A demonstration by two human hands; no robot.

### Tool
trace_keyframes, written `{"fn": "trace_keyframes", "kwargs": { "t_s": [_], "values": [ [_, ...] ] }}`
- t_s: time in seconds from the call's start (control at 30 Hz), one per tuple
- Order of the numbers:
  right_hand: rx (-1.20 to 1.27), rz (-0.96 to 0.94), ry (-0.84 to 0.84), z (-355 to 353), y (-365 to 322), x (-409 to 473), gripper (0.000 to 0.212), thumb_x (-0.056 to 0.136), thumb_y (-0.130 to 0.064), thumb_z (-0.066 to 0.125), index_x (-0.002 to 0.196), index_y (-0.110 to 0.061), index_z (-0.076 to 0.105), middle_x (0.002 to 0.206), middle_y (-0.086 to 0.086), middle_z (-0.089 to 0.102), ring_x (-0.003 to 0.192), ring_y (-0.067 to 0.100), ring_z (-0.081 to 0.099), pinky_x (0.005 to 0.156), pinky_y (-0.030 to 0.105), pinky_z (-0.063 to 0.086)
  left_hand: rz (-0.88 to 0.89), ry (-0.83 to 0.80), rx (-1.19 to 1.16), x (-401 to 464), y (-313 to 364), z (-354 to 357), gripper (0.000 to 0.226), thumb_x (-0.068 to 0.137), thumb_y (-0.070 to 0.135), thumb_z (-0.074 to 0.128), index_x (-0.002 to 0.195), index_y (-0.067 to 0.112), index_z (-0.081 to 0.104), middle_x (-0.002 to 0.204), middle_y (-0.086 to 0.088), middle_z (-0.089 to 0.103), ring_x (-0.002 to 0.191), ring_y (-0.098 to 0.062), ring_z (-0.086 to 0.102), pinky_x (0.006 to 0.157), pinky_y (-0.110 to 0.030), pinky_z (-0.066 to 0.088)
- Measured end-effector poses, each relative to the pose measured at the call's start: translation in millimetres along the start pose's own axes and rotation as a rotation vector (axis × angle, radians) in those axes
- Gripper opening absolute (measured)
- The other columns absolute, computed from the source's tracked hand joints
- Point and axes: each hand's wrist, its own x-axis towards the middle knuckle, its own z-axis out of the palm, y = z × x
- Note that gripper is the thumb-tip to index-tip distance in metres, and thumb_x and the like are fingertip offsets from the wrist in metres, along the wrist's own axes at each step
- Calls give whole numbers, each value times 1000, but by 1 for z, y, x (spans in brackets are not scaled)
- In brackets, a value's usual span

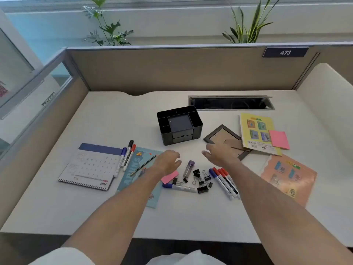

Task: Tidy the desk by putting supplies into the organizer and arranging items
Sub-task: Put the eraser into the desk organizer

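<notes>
A black desk organizer (179,124) with empty compartments and two small drawers stands mid-desk. In front of it hover my left hand (168,161) and my right hand (219,153), both empty with fingers apart. Below them lie a purple-capped tube (188,168), several black binder clips (201,180), a pink sticky pad (170,176) and a blue marker (179,187). Several red and blue markers (224,180) lie under my right forearm. Three more markers (127,155) and a pencil (144,165) rest at the left.
A June calendar (89,169) and a blue booklet (139,180) lie at the left. A picture frame (222,134), a yellow booklet (256,131) with a pink sticky pad (279,139), and an orange booklet (288,175) lie at the right. A cable slot (231,102) opens behind.
</notes>
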Motion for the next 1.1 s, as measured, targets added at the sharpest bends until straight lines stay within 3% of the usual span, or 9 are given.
{"fn": "trace_keyframes", "kwargs": {
  "t_s": [0.23, 0.33, 0.43, 0.57, 0.77, 0.97, 1.1],
  "values": [
    [23, -36, -104, 38, -17, 10, 41, 98, -43, 40, 121, -15, 58, 113, 10, 66, 101, 30, 62, 80, 36, 47, -43, -128, 30, 9, 14, 27, 40, 95, 39, 48, 124, 14, 58, 125, -7, 59, 119, -24, 50, 93, -37, 45],
    [67, -12, -131, 49, -21, 14, 39, 97, -41, 42, 122, -15, 57, 116, 10, 66, 104, 31, 61, 83, 37, 49, -88, -101, 25, 12, 18, 34, 40, 93, 42, 49, 111, 9, 63, 111, -10, 64, 106, -26, 56, 81, -37, 49],
    [118, 4, -169, 60, -25, 17, 38, 97, -37, 43, 125, -15, 55, 119, 10, 65, 108, 30, 60, 87, 38, 48, -136, -92, 8, 15, 25, 42, 40, 91, 42, 51, 92, 4, 63, 97, -13, 63, 94, -30, 59, 67, -34, 44],
    [191, 19, -169, 73, -29, 20, 35, 96, -31, 43, 123, -12, 57, 121, 9, 63, 109, 29, 58, 88, 38, 48, -209, -106, -50, 19, 30, 53, 40, 89, 43, 57, 88, 4, 65, 92, -15, 65, 87, -32, 62, 61, -33, 40],
    [267, 36, -116, 80, -30, 24, 36, 100, -36, 41, 115, -11, 61, 111, 9, 64, 102, 29, 59, 81, 36, 45, -276, -91, -121, 20, 31, 60, 24, 85, 28, 62, 89, 5, 63, 92, -16, 66, 86, -33, 63, 63, -34, 42],
    [329, 37, -55, 84, -33, 24, 29, 98, -31, 42, 108, -14, 63, 102, 6, 67, 91, 26, 60, 75, 34, 45, -341, -92, -253, 24, 29, 57, 22, 81, 30, 68, 80, 8, 63, 81, -11, 67, 76, -30, 65, 64, -36, 53],
    [424, 55, -20, 86, -33, 26, 26, 95, -33, 47, 107, -17, 63, 101, 3, 68, 89, 24, 61, 75, 34, 47, -348, -59, -374, 25, 24, 58, 29, 84, 35, 67, 78, 7, 64, 77, -10, 67, 73, -27, 64, 65, -37, 52]
  ]
}}
